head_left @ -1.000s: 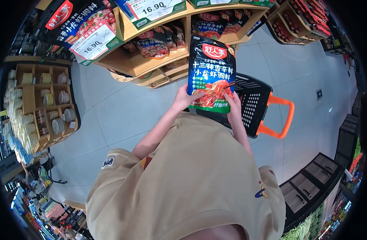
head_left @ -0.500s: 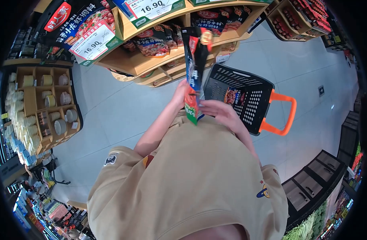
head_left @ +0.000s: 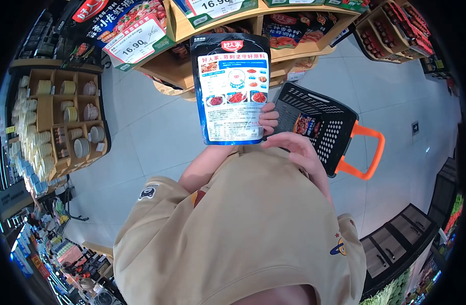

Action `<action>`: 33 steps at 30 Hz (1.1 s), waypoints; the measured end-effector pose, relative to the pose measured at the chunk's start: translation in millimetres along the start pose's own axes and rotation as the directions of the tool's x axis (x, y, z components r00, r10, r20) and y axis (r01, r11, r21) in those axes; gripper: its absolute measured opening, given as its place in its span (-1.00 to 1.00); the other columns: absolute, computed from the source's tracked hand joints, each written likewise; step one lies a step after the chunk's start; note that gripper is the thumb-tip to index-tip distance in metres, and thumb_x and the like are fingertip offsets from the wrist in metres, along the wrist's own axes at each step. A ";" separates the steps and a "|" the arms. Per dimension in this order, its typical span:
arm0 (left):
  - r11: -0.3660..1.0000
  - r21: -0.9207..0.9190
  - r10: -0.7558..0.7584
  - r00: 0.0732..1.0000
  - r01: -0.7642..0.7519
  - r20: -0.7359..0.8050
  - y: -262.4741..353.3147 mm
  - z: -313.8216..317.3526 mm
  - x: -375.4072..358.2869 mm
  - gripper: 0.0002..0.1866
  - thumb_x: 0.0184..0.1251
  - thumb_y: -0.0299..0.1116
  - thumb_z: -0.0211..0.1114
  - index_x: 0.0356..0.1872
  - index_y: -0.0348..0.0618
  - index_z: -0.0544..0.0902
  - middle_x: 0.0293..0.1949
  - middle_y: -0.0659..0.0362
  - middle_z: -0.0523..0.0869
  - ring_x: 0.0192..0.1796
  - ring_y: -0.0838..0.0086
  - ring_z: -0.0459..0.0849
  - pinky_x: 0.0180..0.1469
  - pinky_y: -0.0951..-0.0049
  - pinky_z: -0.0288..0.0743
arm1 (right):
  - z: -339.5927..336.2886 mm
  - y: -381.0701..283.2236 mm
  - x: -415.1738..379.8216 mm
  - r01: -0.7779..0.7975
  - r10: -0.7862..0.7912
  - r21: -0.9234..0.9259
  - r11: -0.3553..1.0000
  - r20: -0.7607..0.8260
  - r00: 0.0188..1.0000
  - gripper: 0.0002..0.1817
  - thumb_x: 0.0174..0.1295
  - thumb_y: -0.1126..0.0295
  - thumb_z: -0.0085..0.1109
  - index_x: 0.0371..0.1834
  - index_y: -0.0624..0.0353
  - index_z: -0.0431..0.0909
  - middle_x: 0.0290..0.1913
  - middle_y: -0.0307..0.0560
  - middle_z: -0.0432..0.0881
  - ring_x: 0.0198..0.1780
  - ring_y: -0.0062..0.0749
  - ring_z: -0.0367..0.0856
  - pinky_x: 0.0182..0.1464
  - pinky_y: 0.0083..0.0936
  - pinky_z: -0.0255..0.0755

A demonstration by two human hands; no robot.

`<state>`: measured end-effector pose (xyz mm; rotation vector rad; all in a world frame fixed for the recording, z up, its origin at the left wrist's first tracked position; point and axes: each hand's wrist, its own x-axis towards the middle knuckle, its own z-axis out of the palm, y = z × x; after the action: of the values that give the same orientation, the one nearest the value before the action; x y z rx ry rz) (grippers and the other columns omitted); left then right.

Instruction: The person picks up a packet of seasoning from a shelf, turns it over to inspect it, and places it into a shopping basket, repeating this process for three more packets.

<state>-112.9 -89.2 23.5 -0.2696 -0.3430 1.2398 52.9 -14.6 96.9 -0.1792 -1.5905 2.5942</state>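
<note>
A seasoning pouch (head_left: 233,91) stands upright in front of me, its printed white back panel facing the camera. My left hand (head_left: 268,119) holds it from behind, fingertips curled round its lower right edge; the rest of that hand is hidden by the pouch. Just below and right of those fingers is my right hand (head_left: 298,148), its fingers apart and holding nothing. To the right, a black basket (head_left: 334,122) with an orange handle (head_left: 377,157) contains a dark packet (head_left: 307,125) with a red food picture.
A wooden shelf (head_left: 212,28) with pouches and price signs curves along the top. Crockery fills a rack (head_left: 70,119) at the left. Dark drawer cabinets (head_left: 395,239) stand at the lower right, with more goods on a shelf (head_left: 390,33) at the upper right.
The pouch has turned from edge-on to show its back panel. My right hand has come away from it. The view has shifted slightly, so the shelves and basket appear farther right.
</note>
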 end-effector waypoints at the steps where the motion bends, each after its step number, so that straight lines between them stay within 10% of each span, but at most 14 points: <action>1: 1.000 0.023 0.000 1.000 0.000 -0.028 -0.9 0.3 -0.4 -0.65 0.20 -0.06 -0.08 -0.51 -0.17 0.25 -0.54 0.24 0.26 -0.48 0.56 0.24 -0.35 0.61 0.20 | 0.5 1.0 0.3 -0.002 0.002 0.001 1.000 0.001 1.000 -0.46 -0.06 0.22 0.06 -0.02 0.35 0.36 -0.08 0.10 0.49 0.05 -0.24 0.41 0.15 -0.36 0.15; 19: 0.946 0.324 0.054 0.988 -0.004 -0.146 -4.1 4.1 -1.7 -0.56 0.14 0.04 0.01 -0.44 -0.21 0.29 -0.58 0.24 0.29 -0.44 0.54 0.28 -0.37 0.65 0.24 | -0.4 10.1 2.6 0.004 -0.003 0.035 0.999 -0.041 0.999 -0.49 -0.02 0.24 0.04 -0.02 0.35 0.34 -0.08 0.10 0.49 0.05 -0.24 0.40 0.16 -0.37 0.15; 21: 0.736 0.667 0.429 0.843 -0.117 -0.325 11.4 -3.9 -7.8 -0.69 0.22 -0.13 0.00 -0.33 -0.23 0.37 -0.47 0.19 0.43 -0.37 0.51 0.39 -0.32 0.61 0.33 | -5.7 11.8 4.7 0.028 -0.028 -0.003 1.000 -0.106 0.994 -0.45 0.01 0.28 -0.01 0.08 0.34 0.23 -0.04 0.13 0.44 0.04 -0.21 0.41 0.11 -0.37 0.23; 23: 0.694 0.714 0.475 0.689 0.090 -0.548 43.3 -39.3 -17.7 -0.77 0.26 -0.23 -0.02 -0.23 -0.15 0.48 -0.34 0.17 0.56 -0.32 0.47 0.54 -0.32 0.53 0.44 | -6.5 8.3 6.0 0.019 -0.029 -0.041 0.999 -0.241 0.970 -0.45 0.02 0.37 -0.04 0.12 0.31 0.17 0.02 0.12 0.39 0.05 -0.22 0.40 0.09 -0.38 0.25; 26: 0.548 0.834 0.580 0.688 0.066 -0.435 63.5 -71.8 -16.0 -0.76 0.29 -0.24 -0.06 -0.38 -0.16 0.50 -0.48 0.20 0.57 -0.44 0.53 0.52 -0.37 0.50 0.44 | -11.4 3.6 4.5 -0.035 -0.001 -0.099 0.994 -0.349 0.937 -0.41 0.01 0.51 -0.06 0.19 0.25 0.08 0.12 0.11 0.29 0.09 -0.21 0.37 0.06 -0.38 0.28; 29: 0.217 0.976 0.868 0.463 -0.028 -0.180 43.7 -58.1 -1.1 -0.74 0.30 -0.28 -0.08 -0.37 -0.25 0.51 -0.49 0.19 0.58 -0.43 0.57 0.51 -0.32 0.50 0.41 | -14.8 8.6 6.0 -0.069 0.014 -0.131 0.989 -0.385 0.923 -0.44 0.00 0.58 -0.01 0.16 0.21 0.13 0.01 -0.01 0.39 -0.03 -0.36 0.44 -0.06 -0.52 0.35; 31: -0.246 0.946 0.889 0.438 0.210 0.133 49.5 -61.8 -3.0 -0.73 0.31 -0.33 -0.10 -0.35 -0.34 0.50 -0.48 0.15 0.59 -0.40 0.58 0.50 -0.27 0.52 0.37 | -21.9 13.5 7.2 -0.085 0.003 -0.139 0.987 -0.507 0.862 -0.57 0.05 0.52 0.04 0.04 0.20 0.26 -0.22 -0.22 0.46 -0.23 -0.61 0.46 -0.19 -0.66 0.35; 33: -0.321 0.909 0.879 0.441 0.264 0.183 43.9 -51.0 -1.1 -0.74 0.30 -0.35 -0.08 -0.32 -0.37 0.49 -0.43 0.09 0.60 -0.38 0.55 0.51 -0.28 0.51 0.36 | -36.3 20.6 7.5 -0.145 0.001 -0.170 0.975 -0.646 0.764 -0.69 0.06 0.49 0.12 -0.10 0.24 0.39 -0.30 -0.31 0.54 -0.38 -0.80 0.43 -0.36 -0.81 0.31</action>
<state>-131.3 -77.6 -40.1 0.6467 1.8842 1.5948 50.6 9.1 61.8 -1.0453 -1.5738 2.0324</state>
